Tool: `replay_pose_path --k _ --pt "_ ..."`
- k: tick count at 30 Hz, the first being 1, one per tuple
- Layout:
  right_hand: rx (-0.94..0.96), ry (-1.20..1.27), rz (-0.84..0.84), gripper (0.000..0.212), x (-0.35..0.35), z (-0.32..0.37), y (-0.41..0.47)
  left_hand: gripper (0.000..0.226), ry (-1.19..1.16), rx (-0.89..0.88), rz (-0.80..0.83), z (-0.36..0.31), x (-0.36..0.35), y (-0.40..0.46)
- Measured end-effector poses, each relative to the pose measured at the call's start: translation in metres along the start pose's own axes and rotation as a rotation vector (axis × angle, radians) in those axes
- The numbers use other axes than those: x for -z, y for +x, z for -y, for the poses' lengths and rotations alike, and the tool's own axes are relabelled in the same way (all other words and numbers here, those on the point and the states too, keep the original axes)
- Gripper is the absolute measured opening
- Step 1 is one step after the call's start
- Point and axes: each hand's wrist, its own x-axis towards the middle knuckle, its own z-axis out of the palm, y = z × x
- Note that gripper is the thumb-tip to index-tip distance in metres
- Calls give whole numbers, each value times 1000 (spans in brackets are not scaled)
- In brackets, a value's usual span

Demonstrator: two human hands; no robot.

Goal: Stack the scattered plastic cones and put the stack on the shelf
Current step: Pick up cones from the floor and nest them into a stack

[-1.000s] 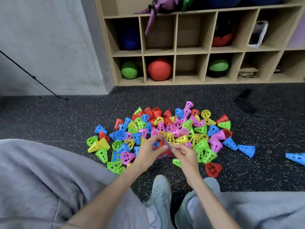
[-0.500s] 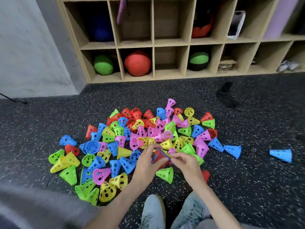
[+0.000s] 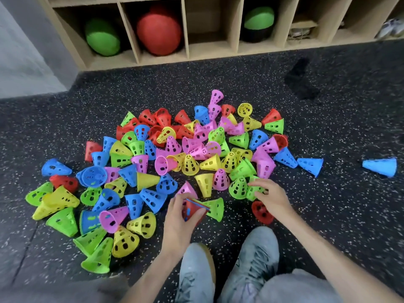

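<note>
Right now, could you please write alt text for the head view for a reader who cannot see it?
A person's left hand grips a small stack of cones while the right hand reaches onto a green cone in a colourful pile scattered over dark speckled floor. Wooden shelf cubbies behind hold balls.

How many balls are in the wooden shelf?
3: green ball in the leftmost cubby, red ball beside it, green-and-black ball two cubbies further right. Others may be cropped.

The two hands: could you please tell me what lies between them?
In the head view, one green cone lies on the floor between the left hand and right hand.
</note>
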Motion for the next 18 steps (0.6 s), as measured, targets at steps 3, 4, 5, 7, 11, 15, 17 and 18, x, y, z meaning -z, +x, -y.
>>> replay_pose_path --k 3,4,5,7,11,15,17,18 --pt "11 -28 -5 37 -16 -5 2 32 11 0 30 2 -7 0" --pt "18 -40 -31 37 -19 -5 3 33 12 1 39 2 -8 1" --pt "21 -43 -69 37 -21 -5 5 33 9 1 46 1 -10 2" --pt "23 -55 -148 40 -21 -4 10 34 10 -1 53 1 -12 2" --pt "4 -214 -154 41 -13 -4 17 37 40 -1 63 4 -12 1" --pt "-3 -379 -209 34 -14 0 8 38 45 12 71 6 -10 0" --pt "6 -372 -173 31 -14 -1 3 38 43 17 71 4 -9 -1" --pt "6 -343 -144 31 -13 0 1 38 43 19 73 3 -9 -1"
